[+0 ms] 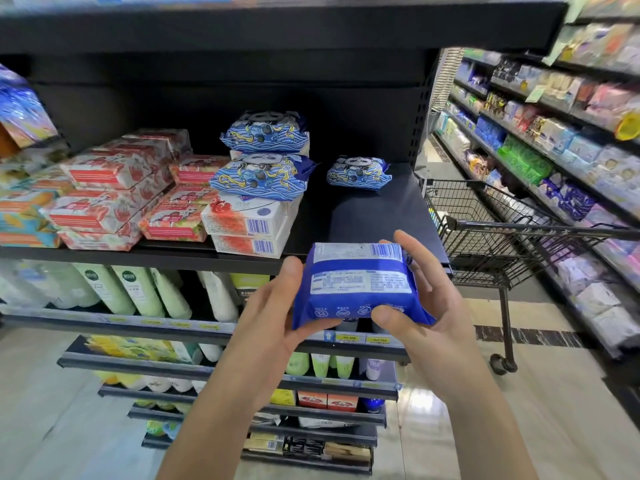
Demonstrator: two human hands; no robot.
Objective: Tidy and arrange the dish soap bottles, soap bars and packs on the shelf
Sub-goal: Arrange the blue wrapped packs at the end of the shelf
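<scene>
Both hands hold one blue soap pack (pixel 356 282), its white label and barcode facing me, just in front of the black shelf (pixel 377 209). My left hand (pixel 273 313) grips its left edge, my right hand (pixel 419 299) its right side and bottom. On the shelf lie three blue panda-print packs: one alone (pixel 358 173) at the right, two stacked (pixel 263 161) on white soap boxes (pixel 247 225). Red-and-white soap packs (pixel 114 188) are piled to the left.
A black wire shopping cart (pixel 485 233) stands right of the shelf end. Green and white bottles (pixel 138 289) fill the shelf below. The aisle's right side holds shelves of packaged goods (pixel 554 143). Orange-and-teal packs (pixel 24 216) sit at the far left.
</scene>
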